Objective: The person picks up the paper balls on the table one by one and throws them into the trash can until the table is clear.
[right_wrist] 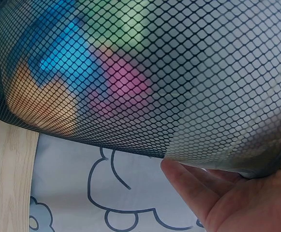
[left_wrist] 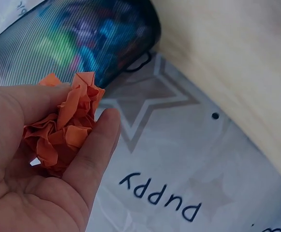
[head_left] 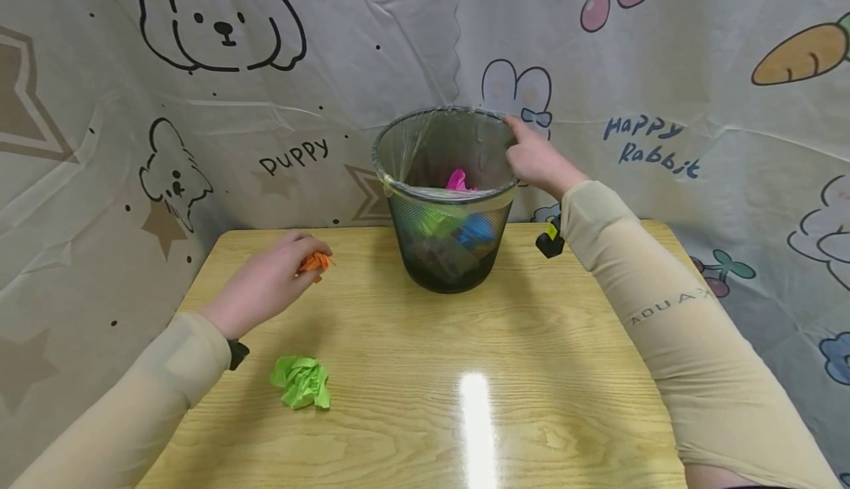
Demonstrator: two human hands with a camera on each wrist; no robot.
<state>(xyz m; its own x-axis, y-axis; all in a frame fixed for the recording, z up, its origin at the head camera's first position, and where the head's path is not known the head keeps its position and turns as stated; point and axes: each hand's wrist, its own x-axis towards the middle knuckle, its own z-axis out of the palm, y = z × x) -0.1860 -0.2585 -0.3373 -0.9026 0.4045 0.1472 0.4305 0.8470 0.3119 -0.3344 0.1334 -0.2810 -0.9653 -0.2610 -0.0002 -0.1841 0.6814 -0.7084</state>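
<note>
My left hand [head_left: 275, 275] holds a crumpled ball of orange paper [left_wrist: 65, 135] between thumb and fingers, over the left part of the table. At the back of the table a black mesh wastebasket [head_left: 451, 245] stands upright, lined with a clear plastic bag. Its rim is gripped on the right side by my right hand [head_left: 538, 157]; in the right wrist view, fingers [right_wrist: 191, 186] lie along the outside of the mesh. Crumpled paper in pink [head_left: 458, 181], blue, green and orange shows inside the basket. A green paper ball [head_left: 302, 383] rests on the table below my left hand.
The wooden table [head_left: 398, 356] ends at a white cloth backdrop [head_left: 319, 98] printed with cartoon animals and words, close behind the basket. A black wrist mount [head_left: 550, 240] with a yellow mark hangs under the right wrist.
</note>
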